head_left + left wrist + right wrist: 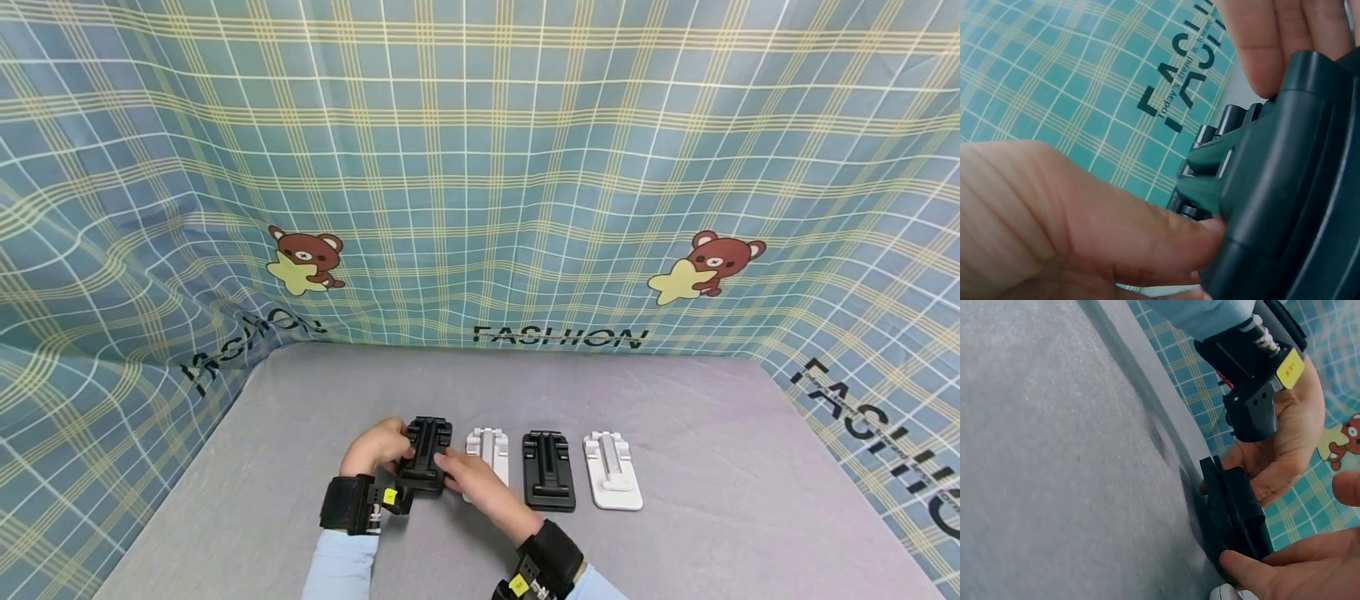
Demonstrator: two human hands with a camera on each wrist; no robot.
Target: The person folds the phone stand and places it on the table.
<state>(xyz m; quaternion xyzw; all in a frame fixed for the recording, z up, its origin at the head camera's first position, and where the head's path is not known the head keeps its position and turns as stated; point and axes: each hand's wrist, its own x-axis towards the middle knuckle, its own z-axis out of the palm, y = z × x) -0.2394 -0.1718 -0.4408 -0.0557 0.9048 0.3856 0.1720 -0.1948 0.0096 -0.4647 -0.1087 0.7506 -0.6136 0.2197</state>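
A folded black phone stand (426, 454) is held between both hands, tilted up close over the grey tabletop. My left hand (378, 446) grips its left side; in the left wrist view the thumb (1172, 240) presses against the stand's edge. On the opposite side, my right hand (480, 483) pinches the right edge. From the right wrist camera, the right fingers (1247, 569) sit at the stand's near end, and the left hand (1291, 437) shows at its far end. Just right of it lies a white phone stand (489, 450), partly hidden by my right hand.
Another black phone stand (548, 471) and a second white one (613, 471) lie flat in a row to the right. The grey cloth-covered table (720, 467) extends around them. Behind and at the sides hangs a plaid curtain (480, 183) with printed bears.
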